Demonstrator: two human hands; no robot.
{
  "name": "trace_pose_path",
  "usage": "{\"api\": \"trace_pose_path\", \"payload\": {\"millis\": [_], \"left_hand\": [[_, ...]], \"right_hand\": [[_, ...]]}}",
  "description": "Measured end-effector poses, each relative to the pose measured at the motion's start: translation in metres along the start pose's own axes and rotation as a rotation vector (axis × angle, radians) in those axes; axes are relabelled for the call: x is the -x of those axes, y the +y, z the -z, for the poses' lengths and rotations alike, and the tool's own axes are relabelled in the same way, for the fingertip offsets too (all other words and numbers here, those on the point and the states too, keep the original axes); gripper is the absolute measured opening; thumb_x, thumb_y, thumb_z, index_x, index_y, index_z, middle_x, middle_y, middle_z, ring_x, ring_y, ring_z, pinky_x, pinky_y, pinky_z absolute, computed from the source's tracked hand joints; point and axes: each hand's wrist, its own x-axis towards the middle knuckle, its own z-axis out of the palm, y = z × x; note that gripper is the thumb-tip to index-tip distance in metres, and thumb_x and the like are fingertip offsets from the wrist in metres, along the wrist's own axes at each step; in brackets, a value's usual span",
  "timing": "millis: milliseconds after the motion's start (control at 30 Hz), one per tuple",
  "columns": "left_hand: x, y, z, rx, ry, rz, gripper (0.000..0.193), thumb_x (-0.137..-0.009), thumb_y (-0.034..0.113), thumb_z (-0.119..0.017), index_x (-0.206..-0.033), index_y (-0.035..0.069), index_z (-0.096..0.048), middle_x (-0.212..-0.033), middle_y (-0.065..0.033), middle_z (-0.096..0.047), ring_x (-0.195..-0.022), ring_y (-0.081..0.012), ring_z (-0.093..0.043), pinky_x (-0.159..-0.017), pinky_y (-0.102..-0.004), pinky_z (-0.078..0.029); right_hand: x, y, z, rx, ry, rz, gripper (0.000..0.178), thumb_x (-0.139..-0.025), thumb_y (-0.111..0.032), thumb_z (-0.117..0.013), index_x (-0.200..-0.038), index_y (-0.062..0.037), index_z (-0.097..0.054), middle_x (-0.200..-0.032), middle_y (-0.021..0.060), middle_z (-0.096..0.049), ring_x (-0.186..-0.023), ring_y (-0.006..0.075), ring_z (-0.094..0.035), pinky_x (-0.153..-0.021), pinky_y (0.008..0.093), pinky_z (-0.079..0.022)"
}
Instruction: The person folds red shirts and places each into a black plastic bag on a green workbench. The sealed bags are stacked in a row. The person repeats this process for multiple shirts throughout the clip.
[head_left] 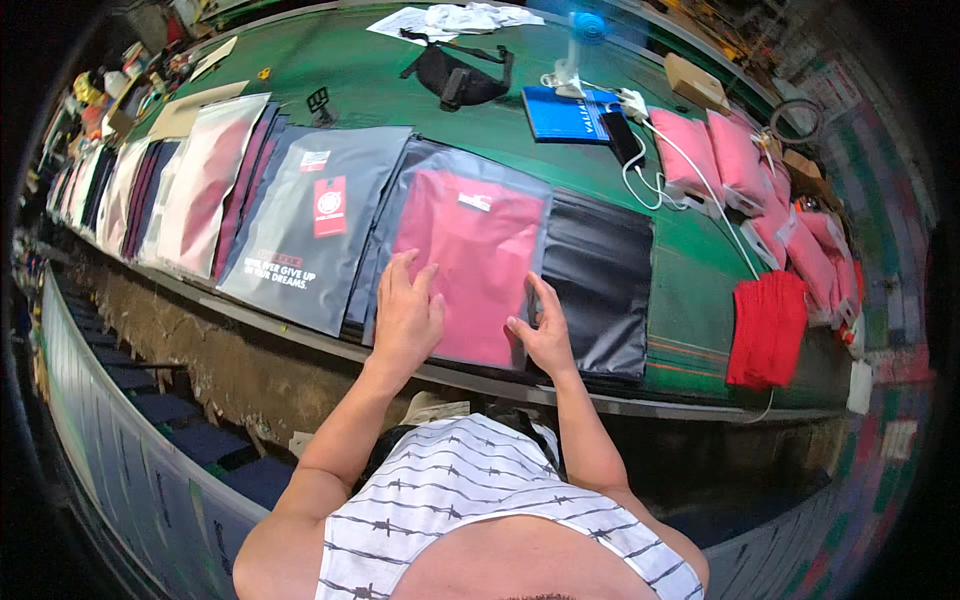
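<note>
A folded pink shirt (470, 262) lies flat in a clear plastic bag in front of me on the green table. My left hand (408, 312) rests on its left lower part, fingers spread and pointing away from me. At the bag's right lower edge is my right hand (546, 330), thumb and fingers apart. Neither hand grips anything. Just right of the pink shirt lies a glossy black plastic bag (598, 285), partly under the clear one. Left of it, a grey bagged garment (318, 215) with a red tag leans over others.
A long row of bagged shirts (205, 190) runs left along the table (480, 130). At right lie pink bundles (690, 155) and folded red cloth (768, 330). Farther back are a black waist bag (460, 78), a blue box (565, 115), a phone (624, 138) with white cables, and a small fan (588, 28).
</note>
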Motion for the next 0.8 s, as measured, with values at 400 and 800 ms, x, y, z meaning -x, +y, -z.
{"api": "trace_pose_path", "payload": {"millis": [400,800], "left_hand": [[-0.018,0.092,-0.091,0.253,-0.189,-0.345,0.037,-0.085,0.005,-0.068,-0.121,-0.001,-0.06,-0.134,-0.0223,-0.051,-0.13,-0.0429,-0.046,-0.112,-0.0475,-0.038],[0.003,0.195,-0.2,0.218,-0.386,-0.336,0.037,-0.082,0.007,-0.07,-0.116,-0.003,-0.062,-0.121,-0.0227,-0.058,-0.118,-0.042,-0.053,-0.102,-0.0496,-0.044]], "right_hand": [[0.042,0.077,0.172,0.642,0.349,-0.326,0.037,-0.087,-0.016,-0.076,-0.119,-0.0017,-0.066,-0.111,0.0181,-0.071,-0.092,0.0332,-0.07,-0.083,0.0436,-0.054],[0.039,0.134,0.227,0.4,0.217,-0.689,0.05,-0.07,-0.025,-0.091,-0.106,0.0033,-0.07,-0.09,0.0165,-0.075,-0.086,0.0266,-0.073,-0.078,0.0376,-0.056]]}}
